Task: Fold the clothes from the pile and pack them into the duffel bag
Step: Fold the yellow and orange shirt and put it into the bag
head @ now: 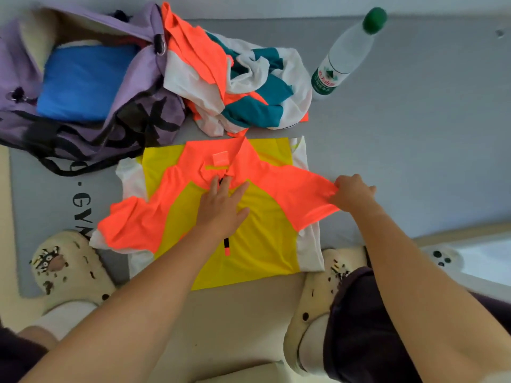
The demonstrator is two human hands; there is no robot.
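Yellow, neon-orange and white short-sleeved jersey [257, 217]: spread flat on the grey mat, collar pointing away, both orange sleeves extended sideways. Crumpled pile of orange, white and teal garments [249, 84]: unfolded, lying beyond the jersey, touching the bag. Purple fabric duffel bag [132, 106]: open, at far left, containing a folded blue garment [83, 84].
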